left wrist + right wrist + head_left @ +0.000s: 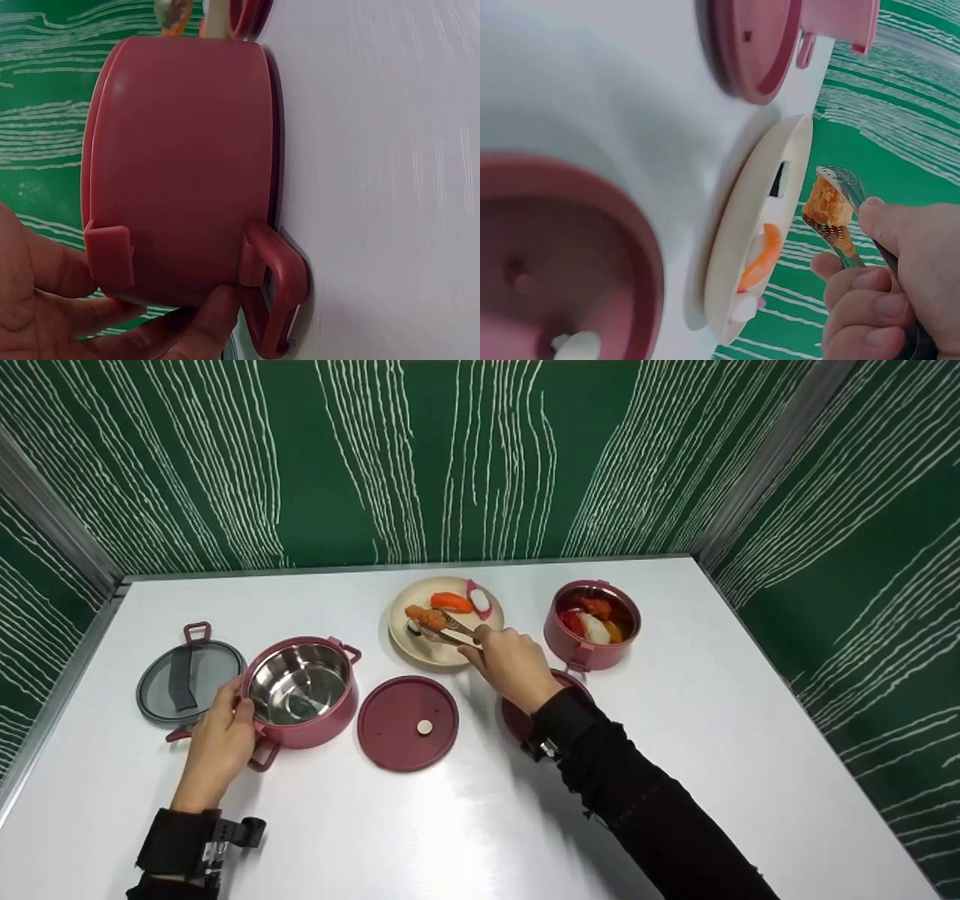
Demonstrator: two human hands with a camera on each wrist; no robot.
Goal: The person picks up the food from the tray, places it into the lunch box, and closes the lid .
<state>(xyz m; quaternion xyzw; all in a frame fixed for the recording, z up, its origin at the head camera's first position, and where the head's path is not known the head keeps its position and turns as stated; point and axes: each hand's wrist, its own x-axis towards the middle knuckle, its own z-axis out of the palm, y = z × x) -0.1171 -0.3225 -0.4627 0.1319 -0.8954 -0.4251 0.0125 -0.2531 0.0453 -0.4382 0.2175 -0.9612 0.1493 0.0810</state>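
My right hand (pixel 517 664) grips metal food tongs (pixel 456 631) above the beige plate (pixel 442 654). Between the tong tips sits an orange, crumbly fried food piece (pixel 828 204), raised off the plate in the right wrist view. On the plate lie an orange-topped sushi piece (pixel 451 601), a white and pink piece (pixel 480 601) and a dark-wrapped piece (pixel 779 180). My left hand (pixel 219 735) holds the side of a pink pot (pixel 319 731), thumb near its rim. The pot's steel inside is bare.
A second pink pot (pixel 592 656) with several food pieces stands at the right. A maroon lid (pixel 405 724) lies front centre; another maroon lid (pixel 517 720) is partly under my right wrist. A grey lid (pixel 161 682) with a dark strap handle lies at the left.
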